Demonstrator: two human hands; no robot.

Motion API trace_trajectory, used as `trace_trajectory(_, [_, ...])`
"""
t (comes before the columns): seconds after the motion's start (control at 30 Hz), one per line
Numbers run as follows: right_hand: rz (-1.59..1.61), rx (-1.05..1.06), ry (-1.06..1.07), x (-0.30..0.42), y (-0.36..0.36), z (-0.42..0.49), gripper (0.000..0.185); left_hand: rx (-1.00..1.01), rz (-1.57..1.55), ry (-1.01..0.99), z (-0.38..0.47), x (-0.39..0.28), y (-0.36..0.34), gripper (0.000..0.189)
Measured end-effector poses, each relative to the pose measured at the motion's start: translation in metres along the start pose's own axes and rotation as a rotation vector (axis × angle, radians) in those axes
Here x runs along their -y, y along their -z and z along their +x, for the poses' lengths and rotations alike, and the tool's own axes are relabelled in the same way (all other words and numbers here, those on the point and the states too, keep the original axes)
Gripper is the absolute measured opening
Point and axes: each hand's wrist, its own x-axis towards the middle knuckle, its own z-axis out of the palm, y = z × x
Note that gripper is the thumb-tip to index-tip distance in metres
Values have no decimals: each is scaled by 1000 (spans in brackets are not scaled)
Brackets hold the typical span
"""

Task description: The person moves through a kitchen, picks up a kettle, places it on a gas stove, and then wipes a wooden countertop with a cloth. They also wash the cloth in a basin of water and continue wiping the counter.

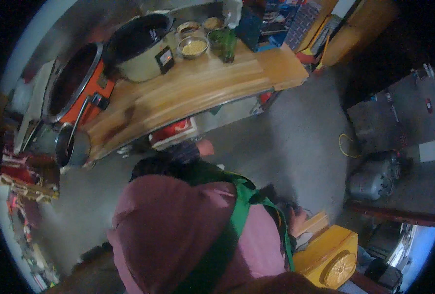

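A pink hooded top (158, 217) crossed by green apron straps (236, 224) fills the lower middle, and the straps meet in a knot. Past it, one hand (205, 147) shows at the end of a dark sleeve, below the wooden counter (202, 81) and beside a white-rimmed red box (173, 131). A second hand (297, 220) is lower right, close to a pale wooden bar (315, 222) and a yellow wooden piece (324, 246) with a carved rosette. Blur hides the fingers. Which hand is left or right is unclear, as is whether either holds anything.
On the counter stand an orange pot (92, 82), a cream cooker (144, 64), a saucepan (79, 141), several bowls including one of yellow grains (193, 47), and a green bottle (229, 46). A gas cylinder (370, 180) and grey cabinet (379, 117) stand at right.
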Motion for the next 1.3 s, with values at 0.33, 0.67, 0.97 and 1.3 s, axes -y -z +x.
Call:
trace_trajectory(0.33, [689,694,147,264,-40,113,46,262,-893,-195,62,-61,57,58])
trace_trajectory(0.67, [51,721,282,132,6,202,44,259,-557,141,104,26,61,35])
trace_trajectory(0.97, [489,611,-101,52,13,322,43,-164,11,259,208,14,37,30])
trace_trajectory(1.3, [432,634,165,4,7,442,38,-70,1,322,265,-29,7,34])
